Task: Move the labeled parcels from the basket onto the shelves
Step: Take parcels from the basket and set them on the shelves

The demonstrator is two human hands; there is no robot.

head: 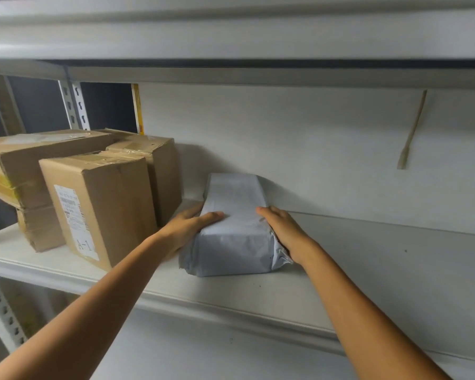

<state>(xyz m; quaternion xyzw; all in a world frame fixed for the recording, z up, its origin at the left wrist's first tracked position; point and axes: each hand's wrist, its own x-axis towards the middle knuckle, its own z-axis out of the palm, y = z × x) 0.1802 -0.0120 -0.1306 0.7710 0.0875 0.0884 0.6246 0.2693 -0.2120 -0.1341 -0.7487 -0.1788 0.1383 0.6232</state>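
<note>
Now the left hand [192, 224] and right hand [284, 229] clasp the grey parcel [235, 204] by its sides, thumbs on top; better to push it squarely back on the shelf [381, 264], not touching the cardboard box [104, 204].

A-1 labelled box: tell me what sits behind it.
Another cardboard box stands right behind the A-1 labelled box, on the same shelf. Its left part is covered, so whether anything lies further back cannot be seen.
</note>
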